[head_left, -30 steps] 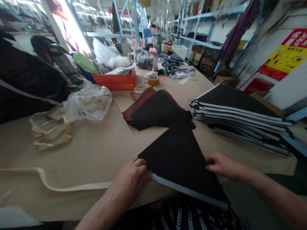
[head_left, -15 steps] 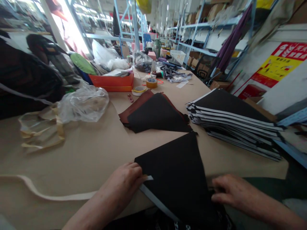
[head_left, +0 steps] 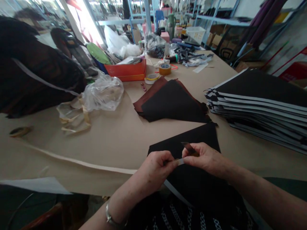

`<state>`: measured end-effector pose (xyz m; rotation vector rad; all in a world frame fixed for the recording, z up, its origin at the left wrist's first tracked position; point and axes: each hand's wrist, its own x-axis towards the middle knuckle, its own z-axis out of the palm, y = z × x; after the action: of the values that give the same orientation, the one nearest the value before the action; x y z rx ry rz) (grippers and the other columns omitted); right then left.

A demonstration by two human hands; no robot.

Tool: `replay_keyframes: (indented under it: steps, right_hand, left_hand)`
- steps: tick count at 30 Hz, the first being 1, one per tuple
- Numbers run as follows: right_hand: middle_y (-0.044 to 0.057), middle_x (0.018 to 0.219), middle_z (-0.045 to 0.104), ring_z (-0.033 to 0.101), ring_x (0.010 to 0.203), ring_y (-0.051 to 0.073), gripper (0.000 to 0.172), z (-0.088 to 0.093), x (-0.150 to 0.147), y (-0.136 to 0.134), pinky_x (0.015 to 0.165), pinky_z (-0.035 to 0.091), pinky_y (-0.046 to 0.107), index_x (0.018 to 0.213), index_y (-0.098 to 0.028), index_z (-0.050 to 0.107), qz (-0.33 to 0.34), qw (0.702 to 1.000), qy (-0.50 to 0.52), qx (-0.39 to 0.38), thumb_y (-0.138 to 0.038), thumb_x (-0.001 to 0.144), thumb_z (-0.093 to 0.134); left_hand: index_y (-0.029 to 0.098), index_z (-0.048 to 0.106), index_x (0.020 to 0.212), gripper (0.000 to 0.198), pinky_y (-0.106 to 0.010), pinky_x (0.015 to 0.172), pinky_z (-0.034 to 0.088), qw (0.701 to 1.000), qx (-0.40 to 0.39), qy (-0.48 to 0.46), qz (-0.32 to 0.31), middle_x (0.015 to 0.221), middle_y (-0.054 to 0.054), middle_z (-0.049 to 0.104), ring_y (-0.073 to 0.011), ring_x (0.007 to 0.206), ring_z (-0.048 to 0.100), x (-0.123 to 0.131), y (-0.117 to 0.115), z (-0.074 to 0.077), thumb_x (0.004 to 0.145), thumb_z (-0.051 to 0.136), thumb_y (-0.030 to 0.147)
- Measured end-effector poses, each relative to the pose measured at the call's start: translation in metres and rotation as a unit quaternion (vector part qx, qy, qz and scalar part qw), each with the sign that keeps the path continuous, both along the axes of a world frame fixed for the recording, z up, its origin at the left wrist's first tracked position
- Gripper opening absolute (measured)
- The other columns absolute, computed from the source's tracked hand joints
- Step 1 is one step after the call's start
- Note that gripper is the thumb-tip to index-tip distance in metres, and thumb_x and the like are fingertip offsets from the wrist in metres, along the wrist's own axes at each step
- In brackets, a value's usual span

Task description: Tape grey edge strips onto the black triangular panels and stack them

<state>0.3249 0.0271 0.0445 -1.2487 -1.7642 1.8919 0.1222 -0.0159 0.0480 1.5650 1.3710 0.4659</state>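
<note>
My left hand is closed on the end of a narrow white tape strip, which trails left across the table to a small roll. The fingertips of my right hand pinch the short white end sticking out of the left hand. That same right hand also holds a flat, dark, blade-like piece, partly hidden by the fingers. Both hands are above a black, roughly trapezoid panel with a pale strip along its near left edge.
Beyond lie dark and brown cut panels. A tall stack of black panels with white edges stands to the right. Further back are tape rolls, an orange box, a clear plastic bag and mixed clutter.
My right hand has come up from the table's near edge to meet my left hand over the black panel, bringing the blade-like piece into sight. The view has shifted left and down.
</note>
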Motion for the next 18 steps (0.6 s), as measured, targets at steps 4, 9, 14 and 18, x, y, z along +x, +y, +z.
replay_keyframes:
  steps: [4,9,14,18]
  right_hand:
    - [-0.006,0.059,0.039,0.032,0.055,0.007,0.009,-0.007,-0.004,-0.001,0.052,0.025,0.021,0.071,-0.016,0.053,0.003,1.000,0.029,0.003,-0.020,0.078,0.057]
    - [-0.006,0.062,0.041,0.034,0.058,0.007,0.008,0.000,-0.006,0.000,0.055,0.028,0.020,0.073,-0.017,0.051,0.028,0.998,0.012,0.057,-0.020,0.079,0.054]
    - [-0.005,0.064,0.044,0.037,0.059,0.008,0.013,0.005,0.021,0.026,0.055,0.028,0.021,0.071,-0.017,0.049,0.015,0.975,-0.098,0.199,-0.022,0.083,0.049]
    - [-0.003,0.064,0.047,0.042,0.059,0.009,0.014,-0.008,0.073,0.075,0.056,0.031,0.021,0.072,-0.016,0.051,-0.100,0.952,-0.176,0.230,-0.027,0.080,0.052]
  left_hand:
    - [0.016,0.056,0.071,0.024,-0.024,0.051,0.026,0.999,-0.049,-0.002,-0.020,0.060,0.005,0.042,-0.0096,0.056,0.033,-0.001,0.003,-0.004,0.082,0.051,0.036]
    - [0.019,0.044,0.063,0.017,-0.024,0.049,0.023,0.993,-0.099,0.021,-0.066,0.059,0.006,0.036,-0.0097,0.055,0.031,0.001,0.013,-0.008,0.076,0.048,0.030]
    - [0.020,0.036,0.057,0.024,-0.025,0.048,0.020,0.989,-0.099,0.086,-0.065,0.056,0.006,0.031,-0.0103,0.053,0.028,-0.001,0.023,-0.002,0.075,0.046,0.033]
    - [0.019,0.040,0.057,0.031,-0.025,0.049,0.021,0.988,-0.086,0.121,-0.034,0.056,0.005,0.030,-0.0108,0.054,0.029,-0.021,0.031,-0.004,0.077,0.043,0.043]
